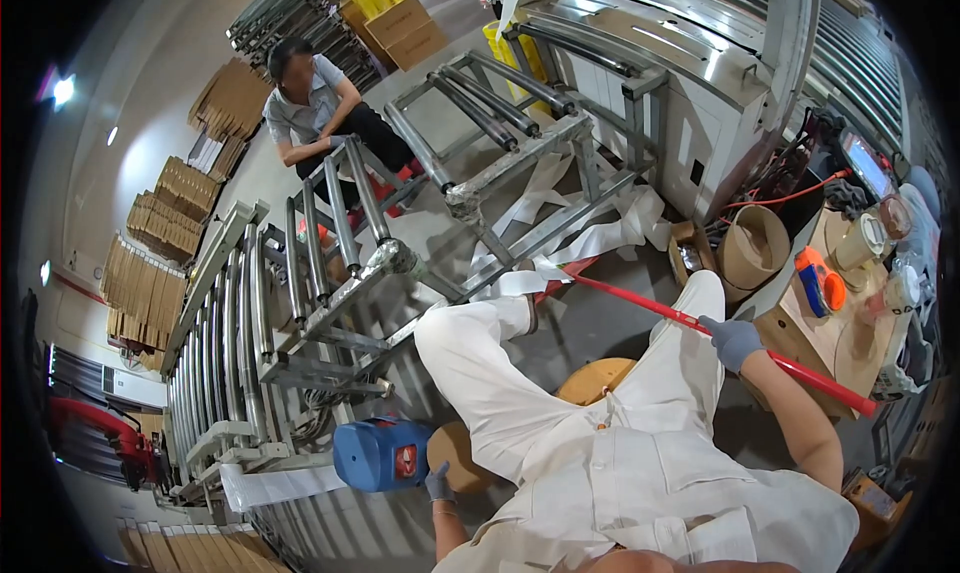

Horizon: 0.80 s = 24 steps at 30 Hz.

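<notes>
My right hand (735, 343), in a grey glove, is closed round a long red pole (645, 301). The pole slants across my right leg, its far end lying by a red piece (562, 278) and loose white strips (610, 231) on the floor. What tool it is, I cannot tell. Low on the left, my gloved left hand (440, 483) grips the rim of a round brown disc (465, 458); its fingers show only in part. A blue plastic container (380, 455) stands beside that disc. Between my legs shows a round wooden seat (597, 381).
Metal roller frames (340, 293) stand ahead and left. Beyond them a person (310, 108) crouches, arms resting near the rollers. At right are a steel-clad machine (660, 93), a cardboard tube (752, 248) and a cluttered bench (850, 323). Stacked flat cardboard (145, 283) lines the left.
</notes>
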Tool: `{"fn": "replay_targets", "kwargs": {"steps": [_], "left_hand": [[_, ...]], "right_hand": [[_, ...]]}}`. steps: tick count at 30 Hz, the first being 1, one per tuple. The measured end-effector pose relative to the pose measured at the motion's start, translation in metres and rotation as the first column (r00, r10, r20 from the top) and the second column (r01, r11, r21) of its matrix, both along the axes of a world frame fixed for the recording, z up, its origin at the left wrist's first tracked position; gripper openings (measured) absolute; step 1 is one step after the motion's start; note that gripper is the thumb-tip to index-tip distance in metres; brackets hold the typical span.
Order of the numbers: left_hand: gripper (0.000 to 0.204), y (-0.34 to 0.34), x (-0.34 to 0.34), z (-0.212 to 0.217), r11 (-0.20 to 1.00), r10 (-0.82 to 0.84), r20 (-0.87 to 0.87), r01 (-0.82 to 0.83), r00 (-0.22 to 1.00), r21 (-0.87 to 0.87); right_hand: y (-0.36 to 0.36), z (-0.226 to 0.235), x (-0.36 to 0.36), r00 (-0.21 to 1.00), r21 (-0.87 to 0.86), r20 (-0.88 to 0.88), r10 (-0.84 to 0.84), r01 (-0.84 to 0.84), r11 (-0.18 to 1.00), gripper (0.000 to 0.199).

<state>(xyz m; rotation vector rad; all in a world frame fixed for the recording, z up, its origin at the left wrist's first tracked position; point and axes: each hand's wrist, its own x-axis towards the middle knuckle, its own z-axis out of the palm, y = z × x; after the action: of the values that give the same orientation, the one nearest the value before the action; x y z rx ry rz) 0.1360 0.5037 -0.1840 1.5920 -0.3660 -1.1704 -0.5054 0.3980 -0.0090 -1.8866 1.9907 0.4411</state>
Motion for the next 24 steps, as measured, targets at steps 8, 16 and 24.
{"fn": "replay_targets", "kwargs": {"steps": [8, 16, 24], "left_hand": [[0.025, 0.015, 0.003, -0.025, 0.993, -0.083, 0.122, 0.072, 0.989, 0.095], [0.020, 0.032, 0.028, -0.064, 0.875, -0.480, 0.633, 0.388, 0.607, 0.291], [0.028, 0.025, -0.001, -0.030, 0.934, -0.228, 0.351, 0.102, 0.908, 0.341]], "right_hand": [[0.014, -0.022, 0.007, 0.984, -0.011, 0.089, -0.156, 0.157, 0.987, 0.045], [-0.010, -0.047, 0.012, 0.954, -0.061, 0.220, -0.204, 0.222, 0.973, 0.043], [-0.058, -0.054, 0.021, 0.942, -0.101, 0.249, -0.226, 0.257, 0.961, 0.035]]}}
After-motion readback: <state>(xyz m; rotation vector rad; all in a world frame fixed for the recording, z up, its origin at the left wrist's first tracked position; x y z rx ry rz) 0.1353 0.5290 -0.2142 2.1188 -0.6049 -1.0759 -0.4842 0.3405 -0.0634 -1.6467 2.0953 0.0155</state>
